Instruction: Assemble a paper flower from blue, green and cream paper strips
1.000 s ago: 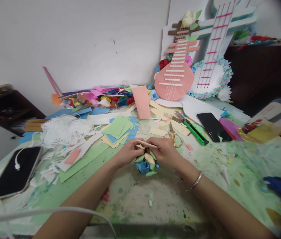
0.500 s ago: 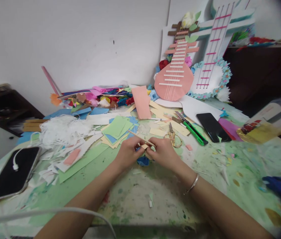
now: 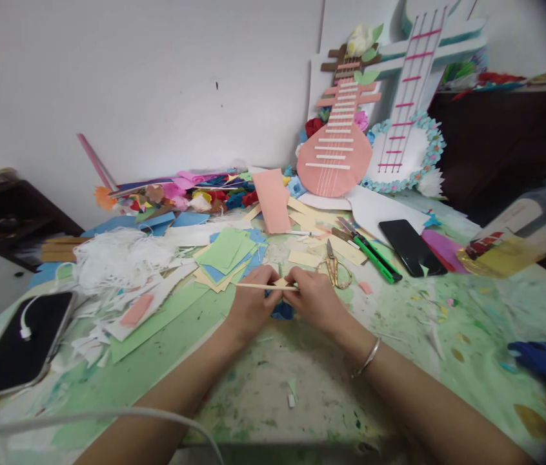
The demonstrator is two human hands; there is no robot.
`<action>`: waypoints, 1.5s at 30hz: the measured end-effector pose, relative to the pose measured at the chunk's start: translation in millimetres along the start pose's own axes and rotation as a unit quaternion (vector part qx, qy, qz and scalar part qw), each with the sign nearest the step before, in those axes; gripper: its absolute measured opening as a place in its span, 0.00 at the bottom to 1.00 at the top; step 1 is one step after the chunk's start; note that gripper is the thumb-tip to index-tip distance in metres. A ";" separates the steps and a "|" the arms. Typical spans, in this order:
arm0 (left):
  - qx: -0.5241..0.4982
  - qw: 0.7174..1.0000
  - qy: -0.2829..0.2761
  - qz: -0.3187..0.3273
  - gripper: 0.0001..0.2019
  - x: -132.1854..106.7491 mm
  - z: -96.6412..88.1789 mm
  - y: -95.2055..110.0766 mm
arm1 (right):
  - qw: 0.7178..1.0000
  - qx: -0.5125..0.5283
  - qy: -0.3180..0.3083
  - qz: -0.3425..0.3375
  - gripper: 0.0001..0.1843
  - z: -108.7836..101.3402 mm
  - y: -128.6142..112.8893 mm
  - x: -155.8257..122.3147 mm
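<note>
My left hand [image 3: 253, 302] and my right hand [image 3: 315, 298] are close together above the middle of the table, fingers pinched. Between their fingertips is a small cream paper piece [image 3: 281, 282]. A thin wooden stick [image 3: 258, 286] lies nearly level across the fingers, its right end at my right fingertips and its left end over the back of my left hand. Below the fingertips shows a crumpled blue piece [image 3: 283, 310], mostly hidden. Gold-handled scissors [image 3: 333, 266] lie just beyond my right hand, and stacked green paper sheets [image 3: 227, 250] lie beyond my left.
A green utility knife [image 3: 374, 255] and a black phone [image 3: 408, 245] lie to the right. White string [image 3: 118, 255] is heaped at left, near another phone [image 3: 21, 345] with a cable [image 3: 108, 413]. A pink paper lute [image 3: 335, 158] leans on the wall.
The stick has turned from slanting up and away to nearly level across the fingers. Both hands stay pinched together in about the same place. The view has shifted slightly.
</note>
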State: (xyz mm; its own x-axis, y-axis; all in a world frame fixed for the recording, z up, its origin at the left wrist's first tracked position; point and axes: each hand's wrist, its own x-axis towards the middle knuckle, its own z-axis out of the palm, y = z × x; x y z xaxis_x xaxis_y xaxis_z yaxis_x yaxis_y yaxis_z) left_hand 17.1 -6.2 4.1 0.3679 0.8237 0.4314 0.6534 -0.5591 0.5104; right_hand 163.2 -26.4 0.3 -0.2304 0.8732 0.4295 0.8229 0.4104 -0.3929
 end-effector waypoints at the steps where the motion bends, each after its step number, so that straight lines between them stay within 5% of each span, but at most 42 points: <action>1: 0.001 1.000 0.008 0.006 0.05 -0.4 0.5 0.0 | 1.000 -0.010 0.011 -0.005 0.03 1.5 -0.1 -0.6; 7: 0.008 0.998 0.053 0.031 0.05 -3.7 -1.6 -1.3 | 0.994 -0.067 0.077 -0.047 0.06 6.2 -3.3 -3.1; 15: -0.015 0.996 0.029 0.079 0.03 -0.1 -8.1 -7.2 | 0.994 0.094 0.039 -0.049 0.05 -4.2 -1.3 0.7; 23: -0.076 0.994 -0.082 0.019 0.07 3.4 -8.8 -6.8 | 0.995 0.098 -0.018 -0.001 0.07 -9.7 -3.8 3.4; 29: -0.169 0.978 -0.115 -0.030 0.05 5.3 -8.9 -9.6 | 0.994 0.108 0.013 0.017 0.12 -13.4 -10.0 1.9; 40: -0.088 0.996 0.005 -0.013 0.07 -1.5 -2.1 0.3 | 0.993 0.055 0.103 -0.015 0.08 -1.0 -13.2 -5.4; 43: -0.198 0.978 -0.027 -0.066 0.04 1.5 -4.0 -3.5 | 0.992 0.089 0.092 -0.005 0.08 -0.1 -9.0 -1.8; 45: -0.314 0.941 -0.052 -0.113 0.09 3.4 -5.0 -6.4 | 0.989 0.119 0.073 0.045 0.08 -0.2 -5.5 1.4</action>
State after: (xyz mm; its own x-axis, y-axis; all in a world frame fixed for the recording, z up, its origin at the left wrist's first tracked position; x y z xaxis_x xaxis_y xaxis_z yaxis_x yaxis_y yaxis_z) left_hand 10.9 -0.3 6.0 0.3505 0.9147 0.2013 0.2147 -0.2877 0.9333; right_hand 158.4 -27.5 3.2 -0.0689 0.8688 0.4903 0.6869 0.3977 -0.6083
